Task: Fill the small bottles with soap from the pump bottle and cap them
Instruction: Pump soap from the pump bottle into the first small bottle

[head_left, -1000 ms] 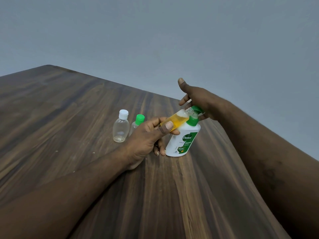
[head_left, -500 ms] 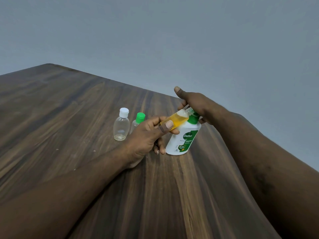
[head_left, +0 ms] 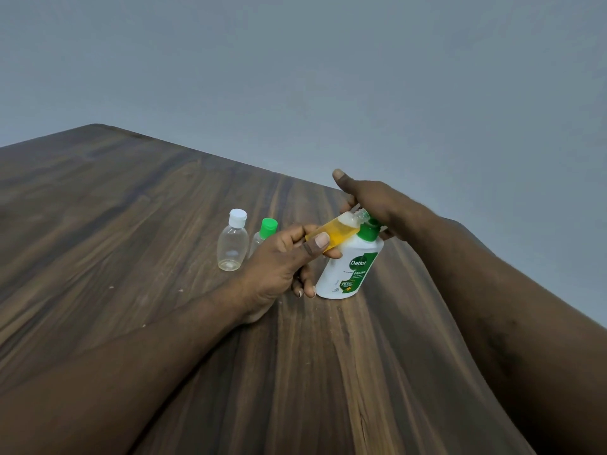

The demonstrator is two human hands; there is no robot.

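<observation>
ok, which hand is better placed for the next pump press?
Right. The right hand rests on the green pump of the white Dettol pump bottle. The left hand grips the small clear bottle of yellow soap, tilted with its mouth at the nozzle.

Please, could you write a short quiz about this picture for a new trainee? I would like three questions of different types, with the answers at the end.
1. Fill in: beside the white-capped bottle on the table stands a bottle with a ____ cap.
2. True or false: the left hand holds the small bottle with yellow soap upright.
3. Choose one: the right hand rests on A) the top of the pump bottle, B) a loose cap, C) a sponge.

Key: 1. green. 2. False; it is tilted, mouth toward the pump. 3. A.
</observation>
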